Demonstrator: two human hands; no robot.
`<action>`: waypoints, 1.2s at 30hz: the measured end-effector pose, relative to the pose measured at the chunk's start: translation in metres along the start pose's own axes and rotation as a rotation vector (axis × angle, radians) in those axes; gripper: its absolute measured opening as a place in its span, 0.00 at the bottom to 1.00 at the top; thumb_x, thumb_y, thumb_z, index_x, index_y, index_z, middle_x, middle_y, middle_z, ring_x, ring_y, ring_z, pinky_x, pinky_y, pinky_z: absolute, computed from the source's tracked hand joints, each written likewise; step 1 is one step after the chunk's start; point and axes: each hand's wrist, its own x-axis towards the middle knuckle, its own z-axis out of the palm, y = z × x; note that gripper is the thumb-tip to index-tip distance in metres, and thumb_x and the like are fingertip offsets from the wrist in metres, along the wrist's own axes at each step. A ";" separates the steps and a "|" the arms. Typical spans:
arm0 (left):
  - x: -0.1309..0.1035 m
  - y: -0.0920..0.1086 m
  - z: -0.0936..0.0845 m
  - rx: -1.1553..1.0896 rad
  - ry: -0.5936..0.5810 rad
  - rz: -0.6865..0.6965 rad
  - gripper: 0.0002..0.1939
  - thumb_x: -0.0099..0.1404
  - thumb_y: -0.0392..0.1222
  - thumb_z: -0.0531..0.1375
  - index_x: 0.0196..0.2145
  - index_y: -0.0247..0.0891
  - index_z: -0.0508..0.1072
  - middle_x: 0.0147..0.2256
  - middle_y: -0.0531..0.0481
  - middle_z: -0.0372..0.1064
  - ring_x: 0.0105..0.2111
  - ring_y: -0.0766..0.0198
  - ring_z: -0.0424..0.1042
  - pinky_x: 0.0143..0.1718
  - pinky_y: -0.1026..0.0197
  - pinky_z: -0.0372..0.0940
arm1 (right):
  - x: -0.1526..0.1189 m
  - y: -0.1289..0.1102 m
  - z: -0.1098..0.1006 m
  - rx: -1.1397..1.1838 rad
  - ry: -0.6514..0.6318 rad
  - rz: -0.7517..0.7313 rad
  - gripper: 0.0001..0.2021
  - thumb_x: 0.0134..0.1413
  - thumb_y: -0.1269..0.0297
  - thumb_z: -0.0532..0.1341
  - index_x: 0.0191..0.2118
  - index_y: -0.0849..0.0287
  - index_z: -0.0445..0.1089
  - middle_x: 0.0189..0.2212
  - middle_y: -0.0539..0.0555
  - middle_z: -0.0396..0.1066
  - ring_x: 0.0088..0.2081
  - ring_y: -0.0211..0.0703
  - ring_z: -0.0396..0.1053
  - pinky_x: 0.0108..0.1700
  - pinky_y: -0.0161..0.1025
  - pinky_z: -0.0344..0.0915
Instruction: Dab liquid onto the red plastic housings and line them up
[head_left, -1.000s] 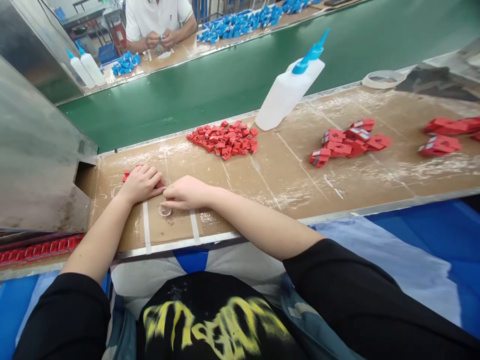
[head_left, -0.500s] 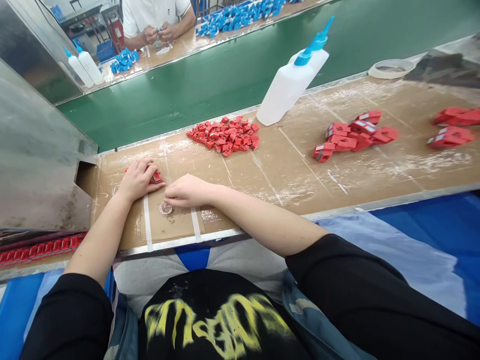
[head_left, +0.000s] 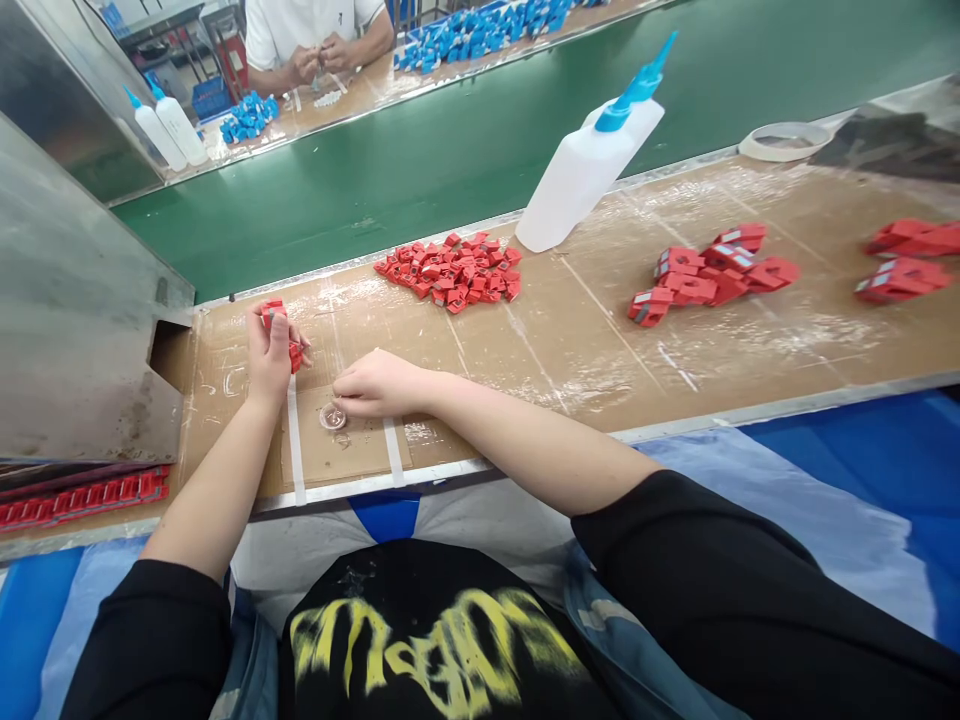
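My left hand point(head_left: 271, 355) is raised and wrapped round a red plastic part point(head_left: 274, 312). More red shows on the far side of the fingers; whether it is one long piece or two, I cannot tell. Just to the right, my right hand point(head_left: 381, 384) is closed in a pinch, its fingertips hidden from this angle. Below those fingertips a small round dish point(head_left: 332, 417) rests on a cardboard sheet point(head_left: 345, 460) held down by two white strips. A heap of small red plastic parts point(head_left: 454, 272) lies beyond my right hand.
A white bottle with a blue nozzle point(head_left: 570, 180) stands behind the heap. Larger red pieces point(head_left: 712, 272) and a tape roll point(head_left: 786, 141) lie to the right. A metal housing point(head_left: 82, 320) borders the left. Across the green belt point(head_left: 337, 190), a person's hands point(head_left: 322, 62) work near blue parts.
My left hand has lifted and turned upright with the red part, which was lower and mostly under the palm. My right hand has stayed almost in place beside the dish.
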 end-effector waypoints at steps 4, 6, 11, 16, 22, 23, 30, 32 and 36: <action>-0.004 -0.002 0.014 -0.208 -0.105 -0.163 0.28 0.65 0.63 0.66 0.50 0.47 0.60 0.39 0.54 0.69 0.21 0.69 0.69 0.16 0.66 0.56 | -0.001 0.004 -0.001 0.203 0.052 -0.002 0.19 0.64 0.61 0.56 0.22 0.57 0.55 0.19 0.45 0.53 0.24 0.34 0.51 0.31 0.37 0.46; -0.005 -0.005 0.014 -0.120 -0.161 -0.155 0.29 0.62 0.57 0.70 0.51 0.45 0.61 0.41 0.52 0.72 0.23 0.69 0.71 0.21 0.66 0.63 | -0.001 0.008 -0.003 0.346 0.184 0.030 0.20 0.64 0.59 0.56 0.21 0.57 0.53 0.18 0.44 0.50 0.23 0.33 0.51 0.30 0.36 0.48; -0.010 -0.004 0.012 0.109 -0.267 -0.027 0.24 0.60 0.46 0.71 0.50 0.42 0.68 0.49 0.45 0.77 0.41 0.60 0.80 0.43 0.57 0.74 | 0.001 0.019 -0.008 0.511 0.696 0.289 0.20 0.66 0.55 0.55 0.22 0.57 0.61 0.20 0.46 0.57 0.25 0.35 0.56 0.33 0.36 0.55; -0.014 0.001 0.016 0.177 -0.332 -0.047 0.24 0.58 0.44 0.71 0.50 0.42 0.69 0.49 0.46 0.79 0.36 0.59 0.81 0.41 0.56 0.74 | 0.005 0.025 -0.006 0.451 0.698 0.373 0.20 0.65 0.54 0.55 0.23 0.57 0.62 0.21 0.47 0.59 0.27 0.37 0.58 0.35 0.37 0.56; -0.014 -0.002 0.015 0.147 -0.318 -0.027 0.23 0.57 0.43 0.71 0.48 0.41 0.70 0.47 0.47 0.79 0.39 0.59 0.81 0.41 0.57 0.74 | 0.007 0.026 -0.002 0.419 0.627 0.379 0.20 0.65 0.54 0.55 0.23 0.56 0.59 0.21 0.46 0.57 0.26 0.36 0.56 0.33 0.37 0.53; -0.014 -0.003 0.015 0.140 -0.312 -0.028 0.23 0.57 0.42 0.71 0.48 0.41 0.70 0.46 0.47 0.79 0.39 0.59 0.80 0.41 0.58 0.74 | 0.007 0.026 -0.001 0.416 0.624 0.381 0.20 0.64 0.54 0.55 0.22 0.56 0.58 0.20 0.46 0.56 0.26 0.36 0.55 0.32 0.37 0.53; -0.015 -0.005 0.014 0.107 -0.319 -0.061 0.23 0.58 0.44 0.72 0.48 0.42 0.69 0.48 0.47 0.80 0.37 0.58 0.81 0.39 0.57 0.74 | 0.007 0.027 -0.002 0.424 0.652 0.413 0.20 0.64 0.54 0.56 0.22 0.57 0.60 0.20 0.46 0.57 0.26 0.36 0.57 0.33 0.37 0.54; -0.015 -0.005 0.014 0.108 -0.310 -0.068 0.23 0.58 0.44 0.72 0.48 0.42 0.70 0.48 0.46 0.80 0.38 0.58 0.81 0.40 0.56 0.74 | 0.006 0.027 -0.002 0.420 0.638 0.415 0.20 0.64 0.55 0.56 0.22 0.57 0.61 0.20 0.46 0.57 0.26 0.36 0.57 0.33 0.37 0.54; -0.015 -0.003 0.015 0.116 -0.314 -0.067 0.24 0.57 0.43 0.72 0.48 0.41 0.70 0.48 0.45 0.80 0.41 0.55 0.82 0.43 0.55 0.75 | 0.005 0.027 -0.003 0.358 0.648 0.402 0.20 0.65 0.55 0.55 0.22 0.57 0.58 0.20 0.45 0.54 0.26 0.35 0.55 0.33 0.37 0.52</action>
